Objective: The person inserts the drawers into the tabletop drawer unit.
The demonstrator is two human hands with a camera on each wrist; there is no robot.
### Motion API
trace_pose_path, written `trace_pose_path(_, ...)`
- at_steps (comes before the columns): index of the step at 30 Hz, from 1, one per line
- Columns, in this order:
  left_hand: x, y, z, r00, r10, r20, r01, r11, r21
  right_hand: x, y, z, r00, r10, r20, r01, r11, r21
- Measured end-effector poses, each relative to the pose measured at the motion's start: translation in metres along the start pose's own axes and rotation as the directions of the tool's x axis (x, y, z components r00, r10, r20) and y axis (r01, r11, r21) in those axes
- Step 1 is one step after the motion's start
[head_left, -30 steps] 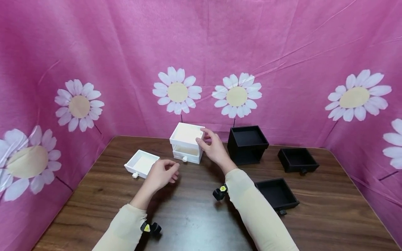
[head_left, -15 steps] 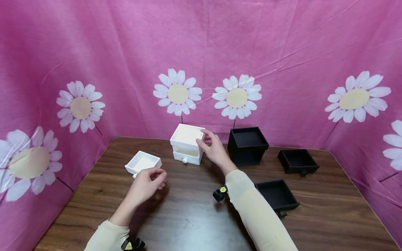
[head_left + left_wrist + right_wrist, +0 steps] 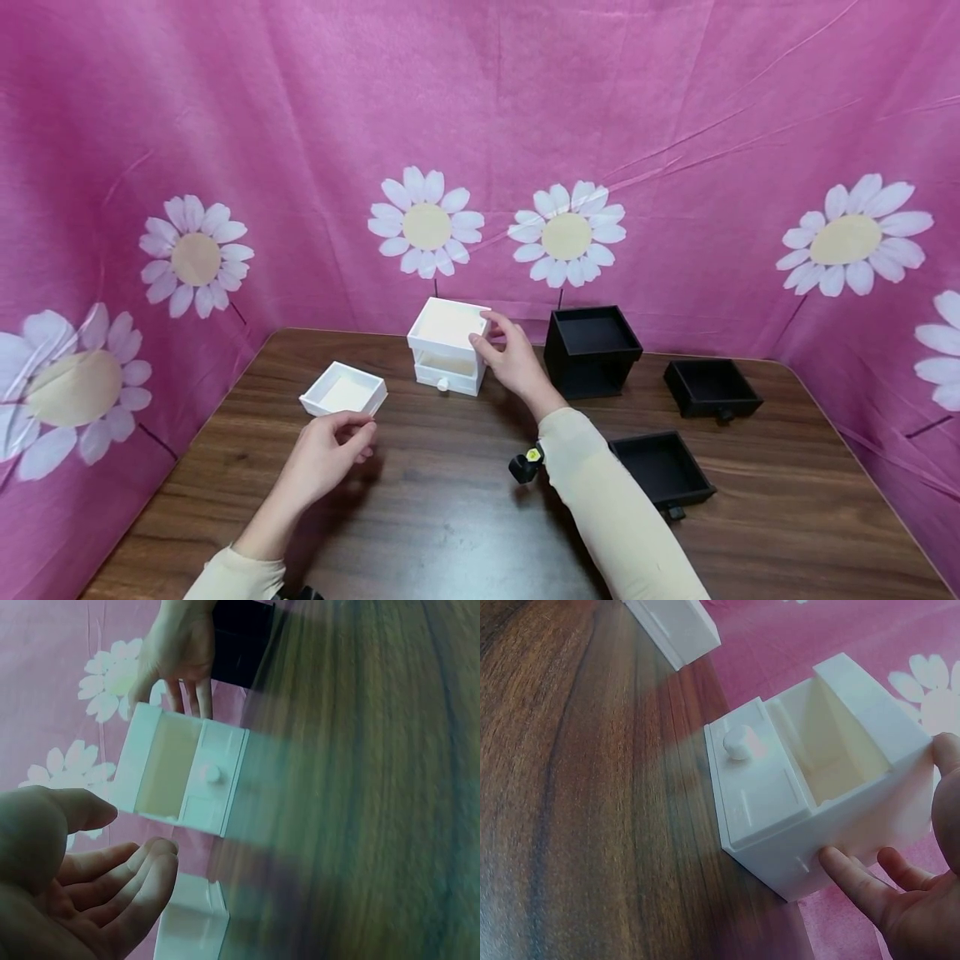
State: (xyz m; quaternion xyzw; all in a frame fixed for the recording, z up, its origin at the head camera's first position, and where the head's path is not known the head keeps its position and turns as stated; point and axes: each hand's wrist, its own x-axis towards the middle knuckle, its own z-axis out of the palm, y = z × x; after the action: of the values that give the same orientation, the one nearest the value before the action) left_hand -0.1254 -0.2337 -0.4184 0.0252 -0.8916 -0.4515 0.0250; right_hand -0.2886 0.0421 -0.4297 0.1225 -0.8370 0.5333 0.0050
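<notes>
While empty, slack left hand (image 3: 324, 457) near one white drawer (image 3: 345, 392), spread right hand (image 3: 516, 358) against one white cabinet (image 3: 447, 327)

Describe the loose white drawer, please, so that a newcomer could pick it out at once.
On the brown table, find the white cabinet. The loose white drawer sits left of it in the head view, open side up. The other two loose drawers are black.
</notes>
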Motion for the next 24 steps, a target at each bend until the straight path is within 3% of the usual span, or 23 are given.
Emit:
trace_pose_path(16,-0.004,-0.023,-0.017,0.994,0.045,-0.097,-0.021,0.973,0.228,0.000,0.001,0.001,1.000,0.002,-0.003,-0.002,1.000,0.005)
trace_pose_path(24,-0.004,-0.036,-0.021,0.987,0.058,-0.149,-0.014,0.960,0.281,-0.001,-0.001,0.002,1.000,-0.014,-0.015,0.014,1.000,0.017)
